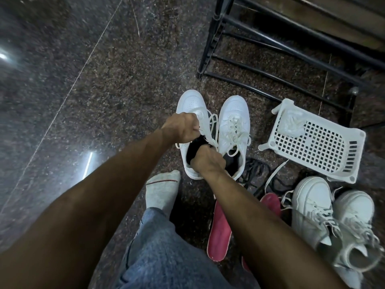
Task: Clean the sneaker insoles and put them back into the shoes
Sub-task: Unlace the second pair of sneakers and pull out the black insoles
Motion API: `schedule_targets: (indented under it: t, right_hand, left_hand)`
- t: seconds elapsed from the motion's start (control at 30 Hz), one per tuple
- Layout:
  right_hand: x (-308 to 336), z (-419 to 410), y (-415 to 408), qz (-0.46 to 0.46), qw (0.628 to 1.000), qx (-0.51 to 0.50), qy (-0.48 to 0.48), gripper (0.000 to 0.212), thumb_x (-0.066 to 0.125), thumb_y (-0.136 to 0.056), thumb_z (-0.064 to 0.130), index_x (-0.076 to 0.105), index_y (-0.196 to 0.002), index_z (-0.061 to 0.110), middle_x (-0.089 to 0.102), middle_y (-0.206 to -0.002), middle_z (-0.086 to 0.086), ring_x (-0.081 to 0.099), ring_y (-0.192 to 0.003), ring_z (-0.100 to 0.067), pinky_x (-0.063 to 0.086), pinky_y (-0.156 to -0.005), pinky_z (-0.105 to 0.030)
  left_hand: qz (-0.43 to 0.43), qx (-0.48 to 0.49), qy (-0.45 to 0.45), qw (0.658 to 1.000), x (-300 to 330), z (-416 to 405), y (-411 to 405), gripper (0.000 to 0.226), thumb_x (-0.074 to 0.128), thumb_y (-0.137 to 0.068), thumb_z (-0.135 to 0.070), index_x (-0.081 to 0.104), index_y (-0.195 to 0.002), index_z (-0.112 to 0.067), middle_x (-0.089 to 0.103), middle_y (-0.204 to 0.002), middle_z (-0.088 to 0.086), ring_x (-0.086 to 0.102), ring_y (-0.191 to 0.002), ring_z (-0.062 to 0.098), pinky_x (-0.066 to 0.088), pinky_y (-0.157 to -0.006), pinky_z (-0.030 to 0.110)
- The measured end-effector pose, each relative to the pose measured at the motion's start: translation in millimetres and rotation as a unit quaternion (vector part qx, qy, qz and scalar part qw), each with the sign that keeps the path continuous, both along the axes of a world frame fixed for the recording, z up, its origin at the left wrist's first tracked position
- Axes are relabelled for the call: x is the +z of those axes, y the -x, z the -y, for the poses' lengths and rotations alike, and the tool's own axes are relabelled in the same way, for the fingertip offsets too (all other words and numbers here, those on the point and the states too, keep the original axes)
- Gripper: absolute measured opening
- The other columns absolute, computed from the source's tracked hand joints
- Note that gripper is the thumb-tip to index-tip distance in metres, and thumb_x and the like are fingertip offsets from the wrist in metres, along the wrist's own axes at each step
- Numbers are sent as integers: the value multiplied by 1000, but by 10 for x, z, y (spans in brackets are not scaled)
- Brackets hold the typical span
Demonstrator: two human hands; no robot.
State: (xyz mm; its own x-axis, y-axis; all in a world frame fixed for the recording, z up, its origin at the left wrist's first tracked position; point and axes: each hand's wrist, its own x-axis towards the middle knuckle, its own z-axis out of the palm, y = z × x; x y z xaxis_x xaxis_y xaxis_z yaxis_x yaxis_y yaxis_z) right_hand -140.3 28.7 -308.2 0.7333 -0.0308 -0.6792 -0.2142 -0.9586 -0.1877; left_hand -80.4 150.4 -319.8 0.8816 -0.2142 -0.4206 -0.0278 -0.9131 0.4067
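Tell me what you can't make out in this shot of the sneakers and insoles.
- Head view: the black insole inside the left sneaker, mostly covered by the left hand and right hand.
- The red insoles: the right forearm crosses them, so their full shapes are hidden.
- The second pair of sneakers: blurred near the frame's right edge.
- The clear item in the white basket: too faint to identify.
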Motion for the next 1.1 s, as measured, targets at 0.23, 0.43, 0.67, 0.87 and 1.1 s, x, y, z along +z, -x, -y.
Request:
schedule_targets:
  t: [0.23,0.43,0.67,0.87,1.1]
  right_hand:
    - [-2,83,-63,-27,998,-47,-43,38,61,-84,22,56,-121,14,63,-120,-8,59,-112,-34,46,-81,-36]
    - [-56,82,-77,-65,995,-44,-61,33,58,-83,22,59,-115,12,62,-118,-9,60,-106,-35,48,-81,-37]
    - [-143,64,-110,-92,989,-56,-103,34,60,-73,21,62,-104,10,65,-104,-12,65,-90,-33,53,-74,-37]
    - [-114,147,-277,-120,938,-262,-193,14,55,-82,0,54,-69,4,51,-57,-10,32,-38,-15,24,-38,-16]
    - [-181,128,-307,-79,981,-139,-114,12,59,-80,9,64,-89,3,67,-75,-12,60,-59,-26,42,-50,-27]
  left_hand:
    - [-21,42,19,999,-67,5,8,22,55,-79,-36,68,-82,-18,67,-106,-2,62,-96,25,51,-84,42]
    - [-47,97,41,993,-115,31,-4,27,47,-66,-38,63,-68,-16,69,-86,-1,63,-84,26,53,-74,35]
    - [-43,118,52,991,-170,44,-1,20,58,-76,-27,56,-60,-15,67,-77,-1,62,-79,25,47,-67,30]
    - [-44,110,44,992,-183,71,1,18,59,-77,-29,66,-79,-13,71,-94,0,64,-89,23,54,-79,37]
    - [-43,120,57,990,-167,75,-8,15,59,-76,-26,64,-74,-12,70,-86,1,65,-83,23,54,-74,35]
